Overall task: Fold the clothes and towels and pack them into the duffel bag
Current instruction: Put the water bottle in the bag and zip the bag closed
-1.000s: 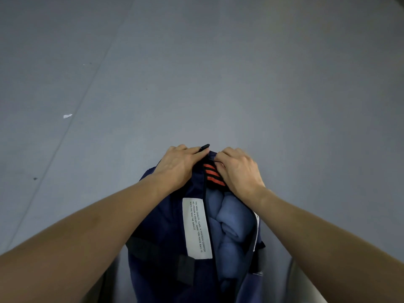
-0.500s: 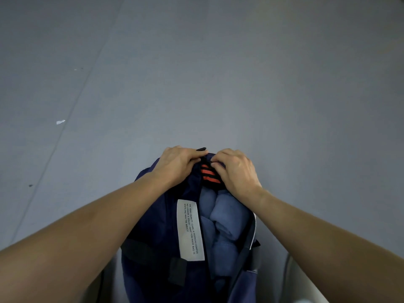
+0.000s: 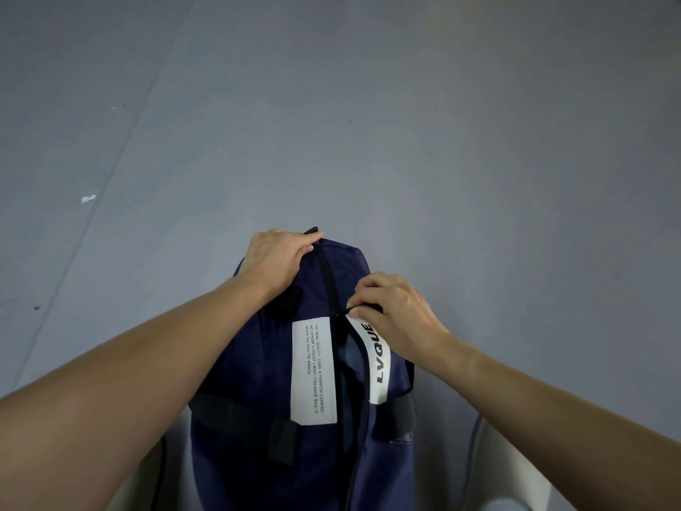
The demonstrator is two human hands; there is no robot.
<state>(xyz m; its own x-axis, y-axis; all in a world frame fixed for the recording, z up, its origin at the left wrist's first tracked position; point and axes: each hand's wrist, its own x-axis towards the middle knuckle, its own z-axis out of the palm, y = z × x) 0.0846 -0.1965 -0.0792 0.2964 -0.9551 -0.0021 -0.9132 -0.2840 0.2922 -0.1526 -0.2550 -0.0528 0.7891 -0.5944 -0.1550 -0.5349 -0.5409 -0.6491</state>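
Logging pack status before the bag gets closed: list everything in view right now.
duffel bag: one, navy, centre foreground, running away from the camera.
zipper: one, black, along the bag's top; closed at the far end, open nearer the camera.
small-print label: one, white, left of the zipper.
LVQUE label: one, white, right of the zipper.
strap: black, across the bag's near part.
cloth: light blue, inside the bag, seen through the open gap.
floor: grey, all around.
paper scrap: one, white, on the floor at left.
left hand: grips the bag's far end.
right hand: fingers pinch the zipper midway.
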